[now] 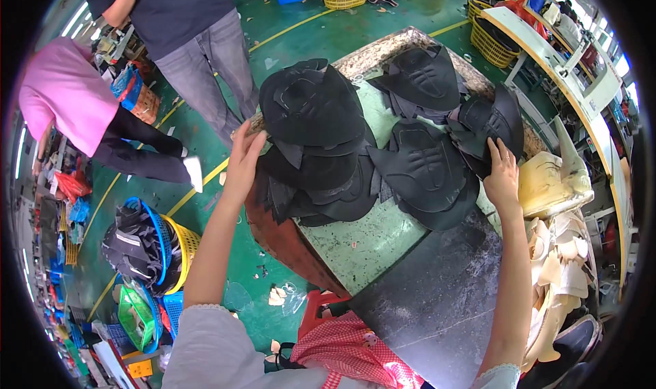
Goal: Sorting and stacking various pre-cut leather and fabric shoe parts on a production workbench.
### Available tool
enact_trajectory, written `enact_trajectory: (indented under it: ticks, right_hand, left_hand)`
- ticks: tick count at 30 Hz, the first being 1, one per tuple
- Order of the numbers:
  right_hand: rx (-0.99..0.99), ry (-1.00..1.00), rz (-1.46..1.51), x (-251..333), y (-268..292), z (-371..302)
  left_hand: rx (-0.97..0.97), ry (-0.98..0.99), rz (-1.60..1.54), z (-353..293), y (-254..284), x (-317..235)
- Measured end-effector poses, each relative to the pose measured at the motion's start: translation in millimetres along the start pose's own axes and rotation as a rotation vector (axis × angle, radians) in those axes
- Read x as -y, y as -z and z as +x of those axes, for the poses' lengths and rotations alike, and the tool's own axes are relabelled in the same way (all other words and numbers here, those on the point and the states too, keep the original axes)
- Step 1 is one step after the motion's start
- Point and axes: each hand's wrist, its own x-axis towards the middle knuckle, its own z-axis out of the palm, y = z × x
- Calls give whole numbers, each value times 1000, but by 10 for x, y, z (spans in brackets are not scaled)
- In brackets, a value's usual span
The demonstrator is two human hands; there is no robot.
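Several stacks of flat black shoe-upper pieces lie on a worktable (348, 252). The tallest stack (311, 105) is at the left, over another layer of black pieces (328, 181). My left hand (246, 153) is at this stack's left edge, fingers stretched out; whether it touches the pieces is hard to see. My right hand (502, 170) rests with spread fingers on the near side of the right stack (488, 126). Between my hands lies a middle stack (424, 163), and beyond it a far stack (422, 81). Neither hand grips a piece.
A dark slab (437, 300) covers the table's near part. Cream cut pieces (550, 280) and a yellowish foam block (553, 184) are at the right. Two people stand at the left. Baskets of black scraps (133, 245) sit on the green floor. A long bench (560, 68) runs along the right.
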Motion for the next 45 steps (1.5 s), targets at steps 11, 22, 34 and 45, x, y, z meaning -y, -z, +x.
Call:
enact_trajectory:
  ticks: [11, 22, 34, 45]
  right_hand:
    - [-205, 347, 282, 956, 106, -240]
    - [-59, 266, 144, 1043, -49, -286]
    - [-39, 244, 153, 1037, -63, -293]
    - [-48, 225, 172, 1040, -11, -303]
  left_hand:
    - [-48, -303, 230, 465, -469, -157]
    - [-198, -387, 486, 574, -643, -388]
    - [232, 694, -693, 1031, -2201, -538]
    - [549, 794, -320, 1507, -2575, -270]
